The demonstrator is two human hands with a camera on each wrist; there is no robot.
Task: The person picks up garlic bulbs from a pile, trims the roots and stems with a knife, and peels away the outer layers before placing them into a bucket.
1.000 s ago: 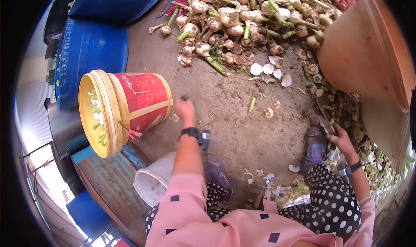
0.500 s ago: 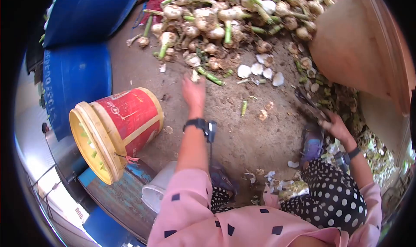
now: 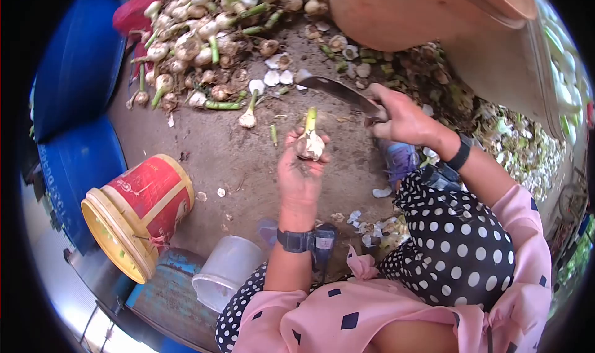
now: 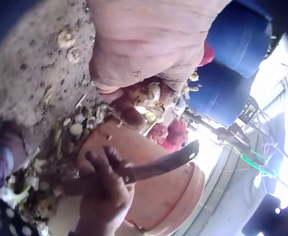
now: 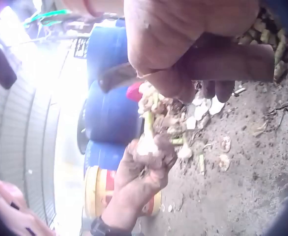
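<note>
In the head view my left hand (image 3: 299, 179) holds a soil-stained garlic bulb (image 3: 310, 146), palm up, its short green stem pointing away from me. The right wrist view also shows that bulb (image 5: 148, 145) in the curled fingers. My right hand (image 3: 406, 119) grips a curved knife (image 3: 339, 94), whose dark blade reaches left, beyond the stem top and apart from it. Another garlic bulb (image 3: 248, 118) with its stem lies on the ground past the left hand. Farther off is a heap of untrimmed garlic (image 3: 192, 46).
A red and yellow bucket (image 3: 152, 189) lies tipped at left, near a white pail (image 3: 232, 260). Blue barrels (image 3: 80, 161) stand behind it. A large orange tub (image 3: 396, 12) is at upper right, above peelings (image 3: 508, 136). A shoe (image 3: 400, 161) is below the right hand.
My left hand reached to the heap's edge and came back toward me holding a garlic bulb. My right hand lifted the knife from beside the shoe. The head view turned right.
</note>
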